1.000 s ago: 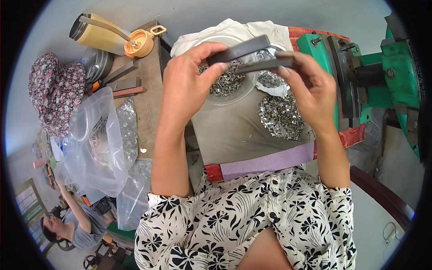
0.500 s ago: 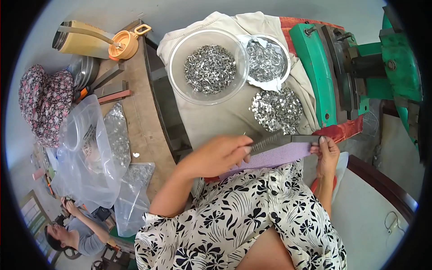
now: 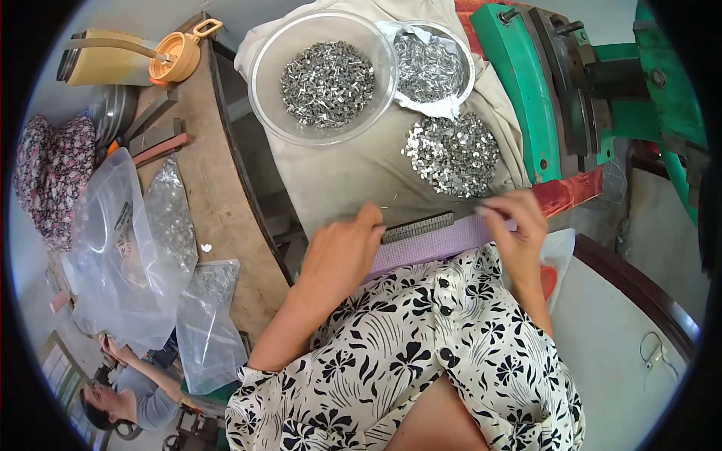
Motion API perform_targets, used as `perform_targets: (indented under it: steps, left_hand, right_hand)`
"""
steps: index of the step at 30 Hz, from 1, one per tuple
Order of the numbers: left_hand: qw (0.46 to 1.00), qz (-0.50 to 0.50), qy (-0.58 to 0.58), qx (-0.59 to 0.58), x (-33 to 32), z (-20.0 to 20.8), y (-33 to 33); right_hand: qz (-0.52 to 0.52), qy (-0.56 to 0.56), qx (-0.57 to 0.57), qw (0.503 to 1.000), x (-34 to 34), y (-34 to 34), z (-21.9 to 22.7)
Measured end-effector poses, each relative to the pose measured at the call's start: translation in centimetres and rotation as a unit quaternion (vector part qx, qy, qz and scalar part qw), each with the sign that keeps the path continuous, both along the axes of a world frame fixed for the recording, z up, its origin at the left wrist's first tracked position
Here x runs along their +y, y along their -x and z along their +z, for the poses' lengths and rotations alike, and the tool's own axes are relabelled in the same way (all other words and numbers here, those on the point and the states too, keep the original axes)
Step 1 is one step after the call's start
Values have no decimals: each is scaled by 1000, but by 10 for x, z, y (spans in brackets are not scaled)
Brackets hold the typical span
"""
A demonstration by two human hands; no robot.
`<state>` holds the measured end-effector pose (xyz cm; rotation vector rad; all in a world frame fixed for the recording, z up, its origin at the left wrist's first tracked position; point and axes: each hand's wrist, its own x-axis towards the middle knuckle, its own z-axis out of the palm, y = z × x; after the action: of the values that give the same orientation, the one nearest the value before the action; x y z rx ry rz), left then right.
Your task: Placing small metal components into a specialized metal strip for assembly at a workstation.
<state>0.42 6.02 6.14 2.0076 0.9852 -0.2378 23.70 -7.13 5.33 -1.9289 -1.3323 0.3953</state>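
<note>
My left hand (image 3: pixel 342 252) is closed at the left end of a dark slotted metal bar (image 3: pixel 420 227). A row of fine teeth or small pieces runs along the bar, which lies against a lavender woven cloth strip (image 3: pixel 432 249) across my lap. My right hand (image 3: pixel 520 224) is bent over the cloth's right end, fingers closed in a pinch. A grey blur near its fingertips hides what they hold. Beyond my hands, a heap of small shiny metal pieces (image 3: pixel 455 154) lies on a beige cloth (image 3: pixel 320 177).
A clear tub (image 3: pixel 259 98) and a smaller lined bowl (image 3: pixel 469 71) hold metal parts behind the heap. A green machine (image 3: pixel 519 98) stands at right. Plastic bags (image 3: pixel 124 255) and metal bars (image 3: pixel 154 124) rest on the left bench (image 3: pixel 203 165). Another person (image 3: pixel 143 391) sits far left.
My right hand has left the bar's right end and now bends inward over the cloth. My left hand has turned, its knuckles now upward. The whole view has shifted slightly.
</note>
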Motion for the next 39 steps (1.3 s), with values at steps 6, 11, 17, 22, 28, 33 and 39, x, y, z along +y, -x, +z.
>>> perform_targets:
  steps: [6, 11, 17, 22, 28, 33, 39]
  left_hand:
    - [982, 63, -125, -124, 1, -15, -1]
    - [982, 31, -146, -119, -3, -25, -7]
    - [981, 44, -128, -140, 3, -24, -7]
    - [982, 37, -125, -135, 6, -19, -5]
    - [973, 18, -149, -178, 18, -5, -29]
    - [930, 36, -247, -268, 42, 18, -62]
    - [868, 16, -367, -334, 78, 17, -105]
  right_hand:
    - [211, -24, -67, 975, 61, 29, -10]
    - [271, 32, -126, 954, 79, 38, -16]
    - [293, 75, -173, 937, 74, 41, -5]
    - [202, 11, -132, 970, 94, 11, 15]
    - [121, -92, -158, 976, 148, -35, 11]
    - [134, -84, -141, 977, 120, -31, 13]
    - [146, -34, -112, 982, 47, -13, -1]
